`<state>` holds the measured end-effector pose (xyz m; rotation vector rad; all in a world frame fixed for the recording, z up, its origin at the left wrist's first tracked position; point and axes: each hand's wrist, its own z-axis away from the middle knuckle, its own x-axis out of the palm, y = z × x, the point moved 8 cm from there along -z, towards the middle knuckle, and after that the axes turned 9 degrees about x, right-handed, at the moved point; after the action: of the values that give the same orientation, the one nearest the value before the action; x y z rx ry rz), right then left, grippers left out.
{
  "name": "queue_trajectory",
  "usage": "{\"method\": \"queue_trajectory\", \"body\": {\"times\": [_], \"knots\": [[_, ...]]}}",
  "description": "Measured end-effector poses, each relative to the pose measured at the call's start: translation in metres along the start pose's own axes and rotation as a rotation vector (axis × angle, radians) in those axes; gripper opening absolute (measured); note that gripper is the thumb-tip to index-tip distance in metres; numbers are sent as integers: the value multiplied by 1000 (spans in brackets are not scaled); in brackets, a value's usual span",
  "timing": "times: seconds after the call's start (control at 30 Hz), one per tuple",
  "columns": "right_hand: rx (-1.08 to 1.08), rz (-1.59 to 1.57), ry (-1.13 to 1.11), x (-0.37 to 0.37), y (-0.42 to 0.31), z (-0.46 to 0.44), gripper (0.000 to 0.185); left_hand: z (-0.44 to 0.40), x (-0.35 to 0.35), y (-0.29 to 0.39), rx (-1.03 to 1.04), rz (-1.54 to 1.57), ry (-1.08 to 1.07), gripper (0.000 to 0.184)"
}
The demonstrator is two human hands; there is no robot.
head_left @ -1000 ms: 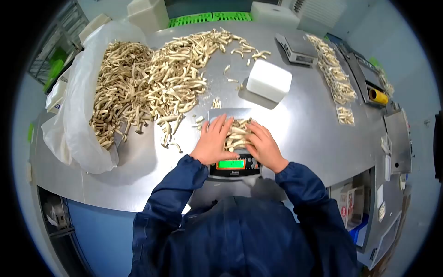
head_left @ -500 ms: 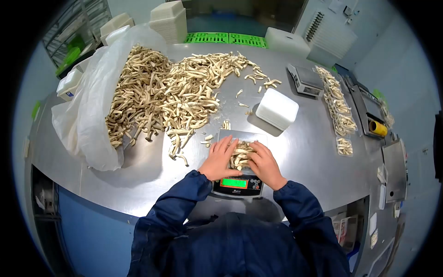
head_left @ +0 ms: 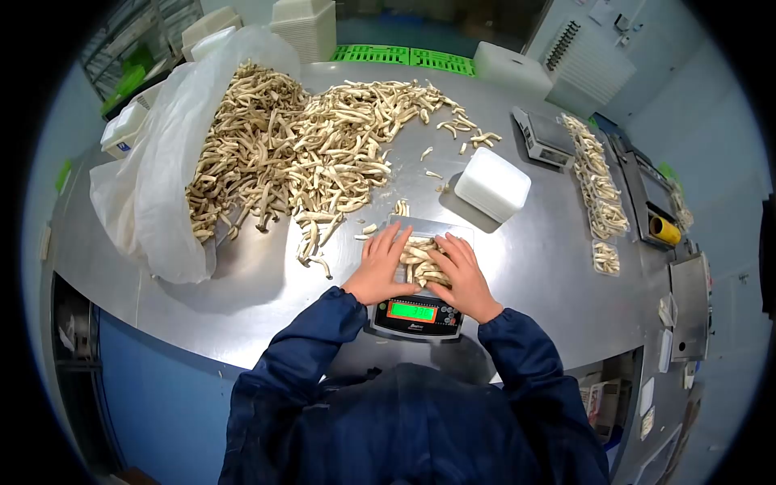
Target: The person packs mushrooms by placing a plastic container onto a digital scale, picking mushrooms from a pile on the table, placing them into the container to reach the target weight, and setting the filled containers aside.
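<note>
A small heap of pale mushrooms (head_left: 422,263) lies on a digital scale (head_left: 415,327) with a lit green display. My left hand (head_left: 380,267) rests against the left side of the heap, its fingers spread a little. My right hand (head_left: 464,279) is against the right side, fingertips on the mushrooms. Between them both hands cup the heap, and a clear tray seems to lie under it, mostly hidden. A large pile of loose mushrooms (head_left: 323,149) spreads from a white plastic bag (head_left: 153,178) at the left.
A stack of white trays (head_left: 493,184) stands right of the scale. Behind it are a second scale (head_left: 544,139) and a row of filled packs (head_left: 598,178). Green crates (head_left: 372,54) and a white box (head_left: 511,69) line the back. A yellow roll (head_left: 664,229) sits at the right.
The camera view has shifted, with more of the back now showing. My hands have stayed around the heap, their fingers shifting slightly on the mushrooms. The display's digits look different.
</note>
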<state>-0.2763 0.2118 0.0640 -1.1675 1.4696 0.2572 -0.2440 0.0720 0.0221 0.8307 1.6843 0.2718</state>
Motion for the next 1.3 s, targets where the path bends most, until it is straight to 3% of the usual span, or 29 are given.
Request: {"method": "queue_trajectory", "body": {"times": [0.13, 0.5, 0.7, 0.73, 0.83, 0.87, 1.0, 1.3], "knots": [[17, 132, -94, 3, 12, -1, 77, -1, 2, -3, -20, 15, -37, 110], [58, 159, -135, 12, 21, -11, 80, -2, 12, -4, -33, 38, -25, 112], [78, 62, 13, -22, 21, 5, 55, 9, -13, 20, -46, -16, 55, 102], [73, 52, 58, -27, 22, 11, 48, 12, -16, 24, -55, 13, 139, 88], [60, 70, 85, -22, 21, 24, 32, 19, -5, 30, -128, -14, 188, 72], [64, 50, 75, -19, 21, 26, 26, 19, -5, 35, -138, -4, 226, 55], [130, 59, 85, -17, 20, 31, 23, 22, -1, 44, -179, -123, 254, 40], [213, -77, 33, -8, 34, 30, 15, 16, -2, 49, -201, -262, 238, 28]]}}
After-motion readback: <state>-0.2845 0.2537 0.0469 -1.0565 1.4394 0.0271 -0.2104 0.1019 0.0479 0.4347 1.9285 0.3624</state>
